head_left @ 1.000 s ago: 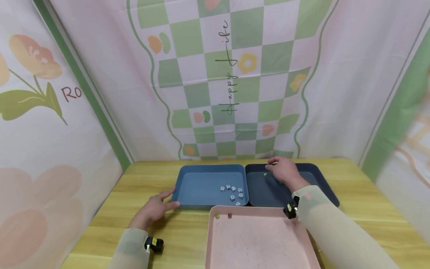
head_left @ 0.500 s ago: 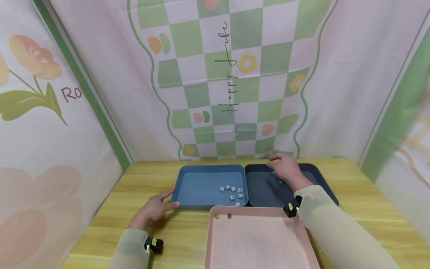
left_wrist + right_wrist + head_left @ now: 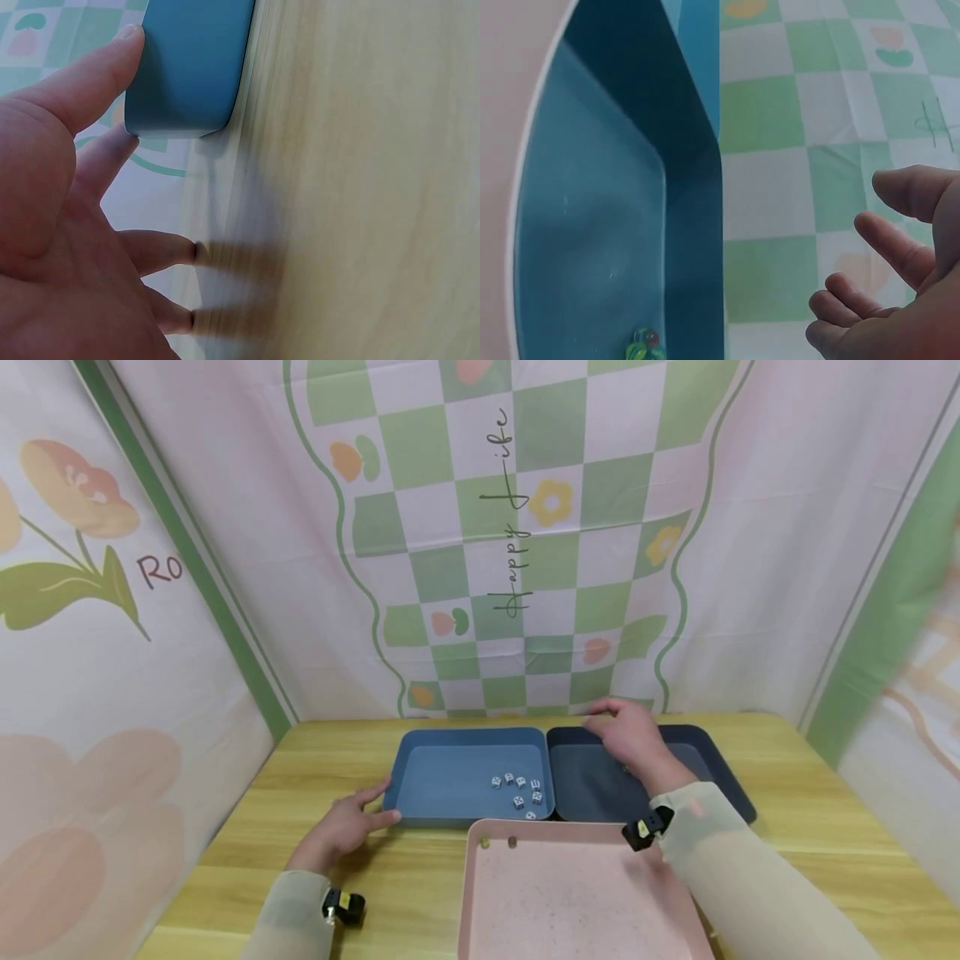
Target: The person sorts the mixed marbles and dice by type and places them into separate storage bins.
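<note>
My left hand rests at the left front corner of the blue tray. In the left wrist view its thumb touches the tray's rim, the index finger lies by the corner, and other fingertips reach the wood. My right hand is over the dark blue tray, with fingers spread loosely and nothing between them. Glass marbles with green and red in them lie in that tray in the right wrist view, mostly hidden by the hand in the head view.
Several white dice sit in the right part of the blue tray. A pink tray stands in front, with two small marbles near its far left corner. All rest on a wooden table before a checked curtain.
A small marble seen loose below my right fingertips rolled right across the dark tray and is now hidden by the hand. My right hand shifted slightly left; the left stayed still.
</note>
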Action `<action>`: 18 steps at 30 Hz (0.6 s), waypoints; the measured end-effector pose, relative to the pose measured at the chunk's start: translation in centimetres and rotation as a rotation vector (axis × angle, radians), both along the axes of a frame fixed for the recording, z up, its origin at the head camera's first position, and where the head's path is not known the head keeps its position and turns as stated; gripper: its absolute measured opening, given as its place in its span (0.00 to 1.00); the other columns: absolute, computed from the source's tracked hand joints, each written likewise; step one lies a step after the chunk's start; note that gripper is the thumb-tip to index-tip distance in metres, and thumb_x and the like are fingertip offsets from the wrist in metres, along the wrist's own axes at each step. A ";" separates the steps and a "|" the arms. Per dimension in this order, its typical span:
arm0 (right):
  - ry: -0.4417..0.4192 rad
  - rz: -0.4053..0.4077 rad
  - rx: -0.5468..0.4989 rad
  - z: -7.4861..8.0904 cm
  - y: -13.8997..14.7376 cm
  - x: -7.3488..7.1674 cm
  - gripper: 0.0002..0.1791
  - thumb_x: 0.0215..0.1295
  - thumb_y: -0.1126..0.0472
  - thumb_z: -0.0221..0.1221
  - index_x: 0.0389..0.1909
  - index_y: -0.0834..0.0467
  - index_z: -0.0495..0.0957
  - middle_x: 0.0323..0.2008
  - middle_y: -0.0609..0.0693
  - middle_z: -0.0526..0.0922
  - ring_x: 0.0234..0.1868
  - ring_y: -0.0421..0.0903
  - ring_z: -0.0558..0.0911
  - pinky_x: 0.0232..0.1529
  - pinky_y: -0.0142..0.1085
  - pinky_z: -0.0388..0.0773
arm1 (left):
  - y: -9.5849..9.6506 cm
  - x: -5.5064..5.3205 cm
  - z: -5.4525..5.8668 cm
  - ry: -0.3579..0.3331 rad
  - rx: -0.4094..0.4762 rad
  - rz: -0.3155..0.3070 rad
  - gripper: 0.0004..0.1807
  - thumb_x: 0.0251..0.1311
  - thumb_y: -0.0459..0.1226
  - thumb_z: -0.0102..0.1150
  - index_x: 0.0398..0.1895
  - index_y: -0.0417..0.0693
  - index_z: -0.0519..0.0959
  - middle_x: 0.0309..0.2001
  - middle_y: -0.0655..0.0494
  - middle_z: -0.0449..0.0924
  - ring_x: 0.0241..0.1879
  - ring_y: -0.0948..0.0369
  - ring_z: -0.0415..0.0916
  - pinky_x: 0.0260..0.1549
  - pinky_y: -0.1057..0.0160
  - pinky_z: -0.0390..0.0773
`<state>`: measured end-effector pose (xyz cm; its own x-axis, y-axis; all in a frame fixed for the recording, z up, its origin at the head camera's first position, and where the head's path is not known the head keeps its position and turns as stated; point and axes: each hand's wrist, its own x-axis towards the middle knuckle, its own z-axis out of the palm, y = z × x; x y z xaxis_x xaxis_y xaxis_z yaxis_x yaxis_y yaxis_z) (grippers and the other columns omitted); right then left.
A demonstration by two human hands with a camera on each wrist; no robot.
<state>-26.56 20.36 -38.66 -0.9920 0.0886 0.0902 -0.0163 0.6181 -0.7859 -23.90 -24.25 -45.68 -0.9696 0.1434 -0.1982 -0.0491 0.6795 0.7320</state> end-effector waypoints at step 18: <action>0.091 0.214 0.172 -0.6 -5.4 2.0 0.17 0.68 0.54 0.63 0.53 0.59 0.82 0.66 0.63 0.68 0.66 0.65 0.66 0.60 0.60 0.67 | 0.0 0.1 0.0 -0.010 0.006 0.006 0.38 0.63 0.53 0.64 0.76 0.65 0.62 0.75 0.36 0.52 0.72 0.30 0.27 0.62 0.26 0.33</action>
<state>-24.54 14.93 -39.26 -0.9736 -0.1459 0.1753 -0.2261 0.7171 -0.6592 -23.79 -24.21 -45.63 -0.9684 0.1383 -0.2075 -0.0612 0.6749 0.7353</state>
